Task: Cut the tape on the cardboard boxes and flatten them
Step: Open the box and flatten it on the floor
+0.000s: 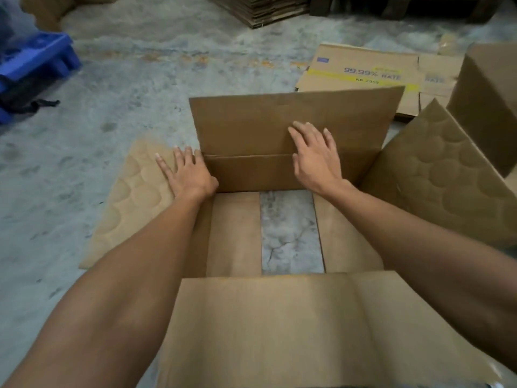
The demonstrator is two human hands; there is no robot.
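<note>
An open brown cardboard box (246, 175) stands on the concrete floor right below me, all top flaps spread outward. Its bottom flaps are parted, so a strip of floor shows through the middle. My left hand (187, 172) lies flat, fingers spread, on the box's far left corner and the left flap. My right hand (314, 155) presses flat with spread fingers against the inside of the far flap, near the fold. Neither hand holds anything. No knife or tape is visible.
A flattened printed box (361, 71) lies on the floor beyond. Another upright box (489, 107) stands at the right edge. A stack of flattened cardboard (260, 9) sits at the top, a blue plastic pallet (33, 63) at far left.
</note>
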